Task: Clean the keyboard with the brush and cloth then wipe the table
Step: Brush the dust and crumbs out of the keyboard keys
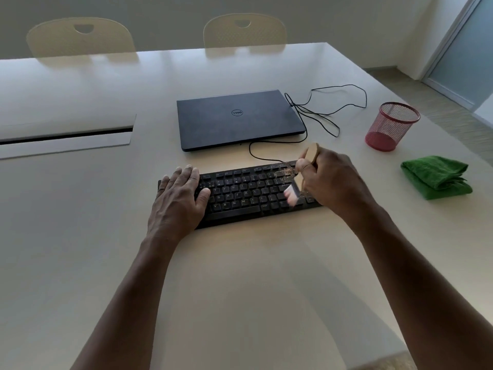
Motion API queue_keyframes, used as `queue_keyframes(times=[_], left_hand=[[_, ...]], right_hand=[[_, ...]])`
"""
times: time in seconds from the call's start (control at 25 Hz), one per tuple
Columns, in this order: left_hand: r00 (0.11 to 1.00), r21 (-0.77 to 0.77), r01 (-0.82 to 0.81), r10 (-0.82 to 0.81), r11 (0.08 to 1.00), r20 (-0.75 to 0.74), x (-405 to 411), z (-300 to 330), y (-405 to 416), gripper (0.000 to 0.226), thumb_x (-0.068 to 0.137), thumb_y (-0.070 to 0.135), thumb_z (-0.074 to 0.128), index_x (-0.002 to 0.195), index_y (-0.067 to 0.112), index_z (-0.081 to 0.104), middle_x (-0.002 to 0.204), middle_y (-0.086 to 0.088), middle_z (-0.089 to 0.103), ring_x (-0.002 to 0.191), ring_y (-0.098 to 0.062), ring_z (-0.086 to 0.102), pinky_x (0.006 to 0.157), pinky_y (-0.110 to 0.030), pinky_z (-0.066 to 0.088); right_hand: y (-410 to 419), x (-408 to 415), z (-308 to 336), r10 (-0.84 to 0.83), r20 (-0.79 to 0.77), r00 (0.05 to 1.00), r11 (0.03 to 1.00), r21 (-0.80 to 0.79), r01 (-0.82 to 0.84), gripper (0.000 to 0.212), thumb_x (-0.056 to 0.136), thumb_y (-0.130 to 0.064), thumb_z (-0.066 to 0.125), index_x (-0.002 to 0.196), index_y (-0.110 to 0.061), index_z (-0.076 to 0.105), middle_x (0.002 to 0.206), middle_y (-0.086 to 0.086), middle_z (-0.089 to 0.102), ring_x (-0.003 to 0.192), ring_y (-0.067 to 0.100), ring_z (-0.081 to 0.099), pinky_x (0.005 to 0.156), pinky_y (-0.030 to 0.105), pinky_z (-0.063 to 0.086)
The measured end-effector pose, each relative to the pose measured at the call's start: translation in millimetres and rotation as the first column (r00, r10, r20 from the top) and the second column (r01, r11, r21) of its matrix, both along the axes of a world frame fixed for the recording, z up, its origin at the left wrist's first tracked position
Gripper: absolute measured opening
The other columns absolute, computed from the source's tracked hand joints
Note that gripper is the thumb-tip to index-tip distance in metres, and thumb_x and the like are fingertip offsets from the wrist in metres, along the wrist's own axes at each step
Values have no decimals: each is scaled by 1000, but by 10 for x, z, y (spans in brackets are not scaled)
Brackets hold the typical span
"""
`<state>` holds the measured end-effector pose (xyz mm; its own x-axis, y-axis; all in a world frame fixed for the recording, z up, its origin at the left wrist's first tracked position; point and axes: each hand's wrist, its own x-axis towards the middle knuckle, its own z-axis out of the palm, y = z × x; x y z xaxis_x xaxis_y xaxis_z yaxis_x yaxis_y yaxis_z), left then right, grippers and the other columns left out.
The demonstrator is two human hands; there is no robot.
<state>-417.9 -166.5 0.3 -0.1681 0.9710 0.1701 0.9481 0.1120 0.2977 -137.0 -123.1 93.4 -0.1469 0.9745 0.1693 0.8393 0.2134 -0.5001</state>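
Note:
A black keyboard lies on the pale table in front of me. Brown crumbs are scattered over its upper right keys. My left hand rests flat on the keyboard's left end, fingers straight. My right hand grips a small brush by its wooden handle; the pale bristles are blurred and touch the right-hand keys. A folded green cloth lies on the table to the right of the keyboard, apart from both hands.
A closed dark laptop sits behind the keyboard, with a black cable looping to its right. A red mesh cup stands at the right. A cable slot is at the left; two chairs stand beyond the far edge.

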Motion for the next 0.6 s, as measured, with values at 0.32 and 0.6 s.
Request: queue_keyframes(times=[0.32,0.6], left_hand=[[1000,-10,-4,4,1000,1,-10,-21,-6,62,104,45,37,158,15,27,165,-4,22,154,-17,11,126,-35,3],[1000,-18,9,-9,1000,2,-15,-4,9,63,104,45,37,158,14,26,166,-5,21,154,-18,10,126,-35,3]], right_hand=[[-119,31,-45,50,-147,988,998,-29,-55,18,102,-30,58,106,-17,71,80,0,73,69,12,70,73,31,60],[-233,86,38,-17,-241,970,998,-58,3,9,99,-26,62,96,-23,70,74,-3,75,62,9,72,65,29,59]])
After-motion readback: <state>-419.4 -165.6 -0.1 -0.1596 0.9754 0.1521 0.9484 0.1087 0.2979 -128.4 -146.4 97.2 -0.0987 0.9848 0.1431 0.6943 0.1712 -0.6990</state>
